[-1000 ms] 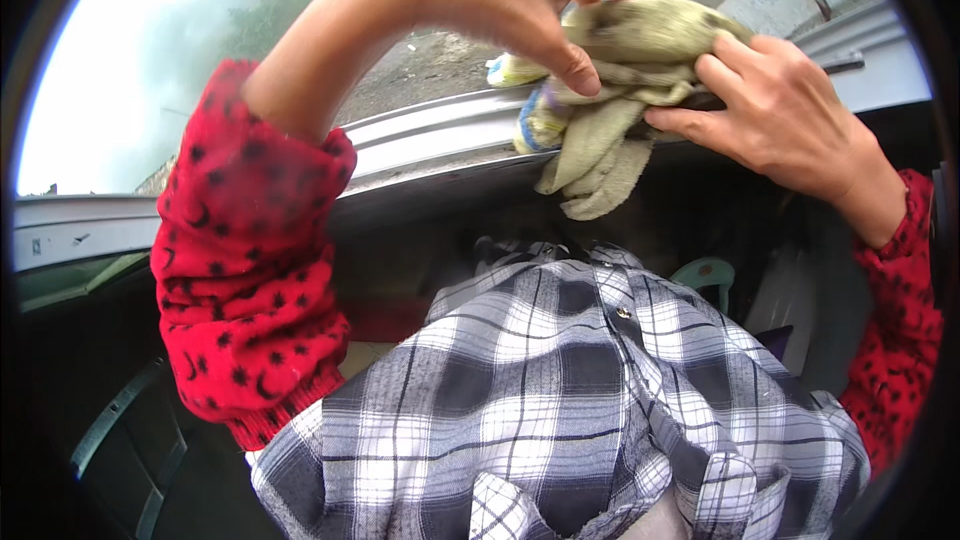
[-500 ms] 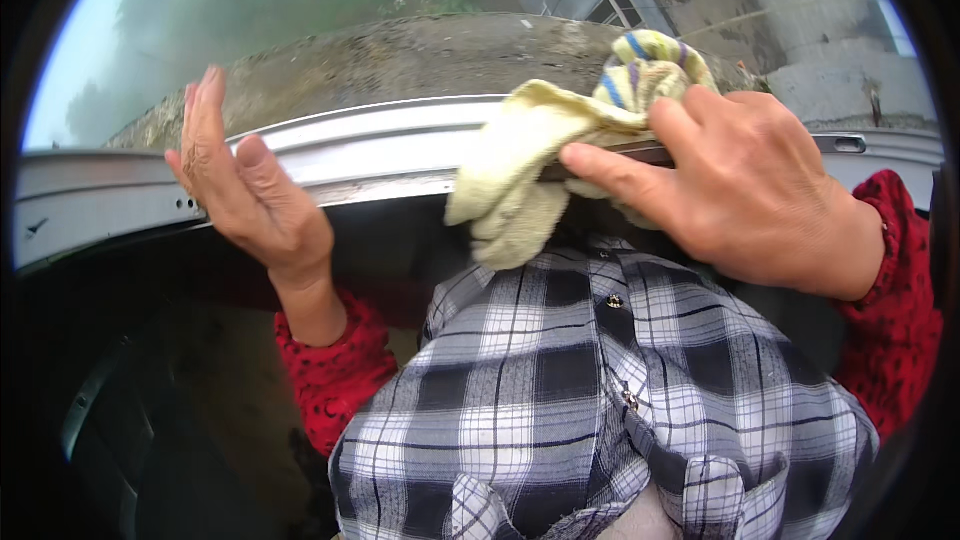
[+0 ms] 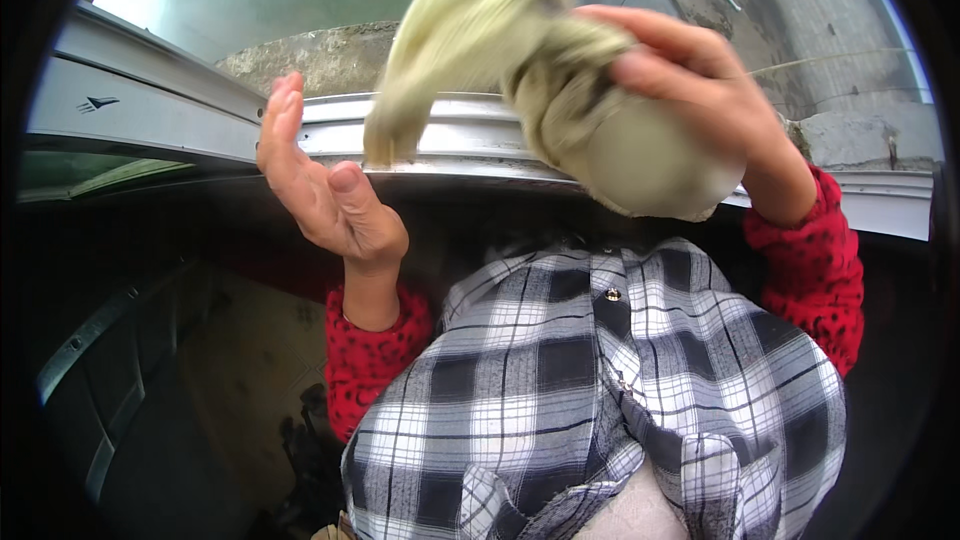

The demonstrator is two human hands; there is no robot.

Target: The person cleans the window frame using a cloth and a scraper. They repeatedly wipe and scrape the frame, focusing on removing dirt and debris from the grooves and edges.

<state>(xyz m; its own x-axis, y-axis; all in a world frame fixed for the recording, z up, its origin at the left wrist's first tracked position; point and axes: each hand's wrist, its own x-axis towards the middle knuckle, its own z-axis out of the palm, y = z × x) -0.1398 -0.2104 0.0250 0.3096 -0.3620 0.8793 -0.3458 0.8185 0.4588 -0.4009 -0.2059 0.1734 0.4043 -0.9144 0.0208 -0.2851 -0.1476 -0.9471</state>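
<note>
Your right hand (image 3: 715, 85) grips the bunched pale-green cloth (image 3: 480, 25), fingers curled over its folds, in front of the silver window frame (image 3: 465, 136); blur hides whether cloth and metal touch. Your left hand (image 3: 335, 202) is raised near the frame's corner, thumb spread from the fingers.

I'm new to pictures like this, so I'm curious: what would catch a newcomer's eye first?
Probably the crumpled pale-green cloth, blurred at upper centre, gripped in the right hand. Next, the left hand, left of the cloth, open and empty in front of the white window frame. Below, the black-and-white plaid shirt fills the lower middle.
</note>
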